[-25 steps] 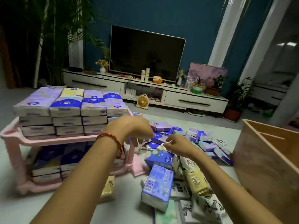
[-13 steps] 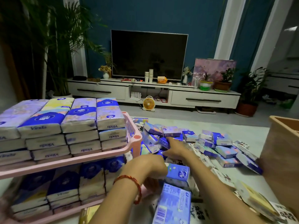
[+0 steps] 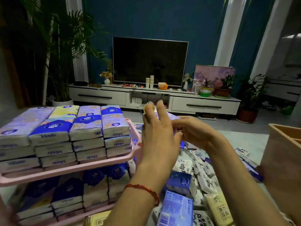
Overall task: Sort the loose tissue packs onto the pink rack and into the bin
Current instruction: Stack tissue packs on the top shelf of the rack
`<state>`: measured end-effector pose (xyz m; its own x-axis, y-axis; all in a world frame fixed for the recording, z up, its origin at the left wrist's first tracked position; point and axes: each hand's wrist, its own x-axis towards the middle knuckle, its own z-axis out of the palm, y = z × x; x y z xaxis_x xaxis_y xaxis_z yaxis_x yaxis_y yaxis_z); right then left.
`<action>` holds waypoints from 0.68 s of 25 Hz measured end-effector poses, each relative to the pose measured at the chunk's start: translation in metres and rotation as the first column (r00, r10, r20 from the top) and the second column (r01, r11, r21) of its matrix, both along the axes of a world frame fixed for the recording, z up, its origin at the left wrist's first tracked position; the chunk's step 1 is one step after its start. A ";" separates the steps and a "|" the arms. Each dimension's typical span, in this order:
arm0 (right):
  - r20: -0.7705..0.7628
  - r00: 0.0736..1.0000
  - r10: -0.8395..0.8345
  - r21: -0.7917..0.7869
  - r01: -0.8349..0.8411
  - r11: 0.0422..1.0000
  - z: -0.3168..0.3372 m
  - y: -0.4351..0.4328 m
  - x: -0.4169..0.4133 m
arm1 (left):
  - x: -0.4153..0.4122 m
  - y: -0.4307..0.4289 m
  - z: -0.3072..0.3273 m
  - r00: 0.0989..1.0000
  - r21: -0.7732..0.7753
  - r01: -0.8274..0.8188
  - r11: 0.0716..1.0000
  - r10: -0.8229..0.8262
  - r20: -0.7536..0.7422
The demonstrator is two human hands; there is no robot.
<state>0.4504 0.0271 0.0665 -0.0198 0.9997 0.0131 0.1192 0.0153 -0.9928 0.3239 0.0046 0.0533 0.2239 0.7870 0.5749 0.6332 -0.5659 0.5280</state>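
- Head view: a pale lilac plastic-wrapped tissue pack (image 3: 173,117) is held raised between both hands, above the heap of loose packs (image 3: 203,173) on the floor.
- The right hand (image 3: 195,132) pinches its right end with curled fingers. The left hand (image 3: 156,141) lies against its near face with fingers fairly straight and thumb hidden, so I cannot tell whether it clasps.
- The pack's long axis seems to run left to right.
- The two-tier pink plastic rack (image 3: 97,165) stands just beside the left hand, the nearer one. The tan wooden bin (image 3: 280,160) is well apart to the right.
- For the rack, the pack likely needs turning to match the stacked packs (image 3: 86,126), which point away.
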 end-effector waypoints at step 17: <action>0.776 0.630 -0.010 -0.148 0.198 0.969 -0.089 0.056 -0.046 | -0.114 0.022 0.063 0.956 0.189 -0.104 0.976 0.046 0.289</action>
<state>0.4043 0.0826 -0.0223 0.1757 0.9721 -0.1553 0.8234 -0.2316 -0.5180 0.2097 0.0265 0.1162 -0.0250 0.6577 0.7529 0.5201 -0.6346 0.5716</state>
